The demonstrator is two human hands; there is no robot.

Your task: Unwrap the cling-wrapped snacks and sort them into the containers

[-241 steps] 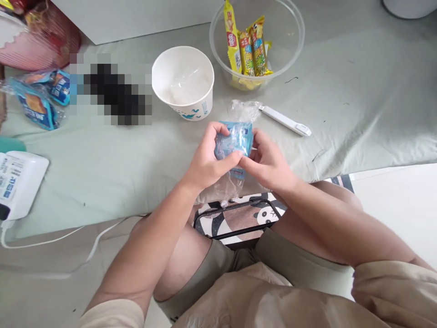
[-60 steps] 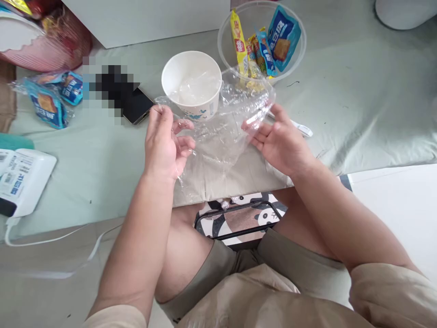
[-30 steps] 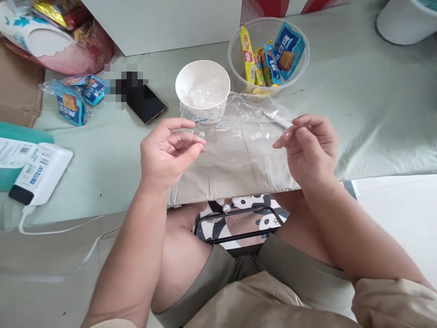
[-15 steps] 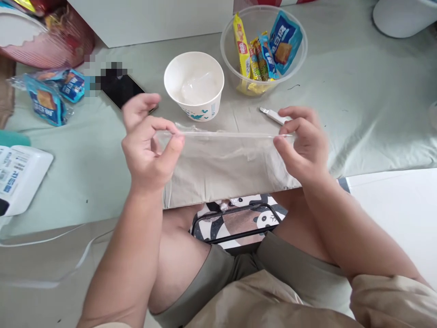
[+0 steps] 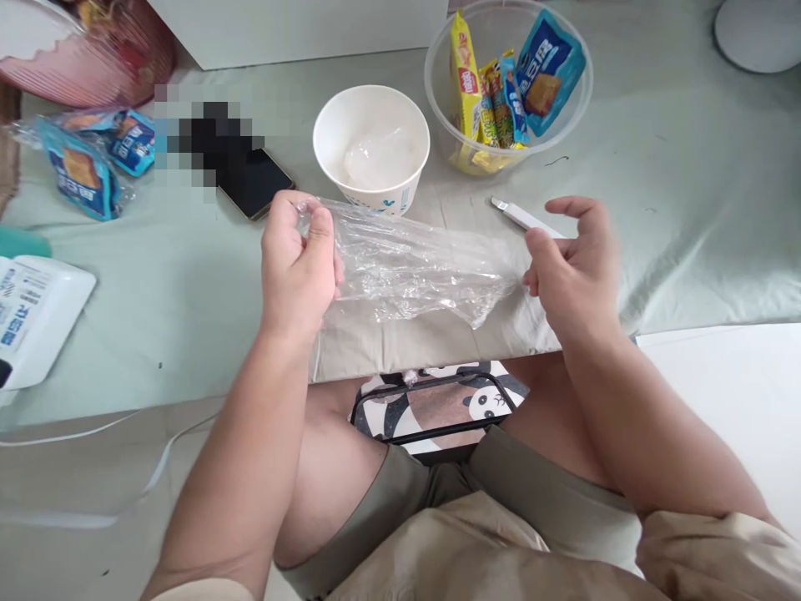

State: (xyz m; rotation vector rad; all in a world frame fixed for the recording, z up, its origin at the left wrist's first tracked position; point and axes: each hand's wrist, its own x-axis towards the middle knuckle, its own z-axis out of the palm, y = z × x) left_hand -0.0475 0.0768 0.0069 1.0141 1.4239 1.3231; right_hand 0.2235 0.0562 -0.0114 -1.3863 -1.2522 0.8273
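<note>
A crinkled sheet of clear plastic film stretches between my two hands above the front of the covered table. My left hand is closed in a fist round its left end, thumb on top. On the other side my right hand has its thumb pressed down and lower fingers curled at the film's gathered right end, while the index finger is bent and raised. Just behind the film stands a white paper bowl with something clear and crumpled inside. A small white-handled knife or peeler lies behind my right hand.
A clear plastic tub of snack packets stands at the back. A phone, blue snack packets and a white box lie to the left. Below the table edge is a panda-print item with a black frame.
The film was held taut by its straight upper edge in two pinches; now it is bunched and slanting. My left hand has closed into a fist and moved right. The view has shifted slightly.
</note>
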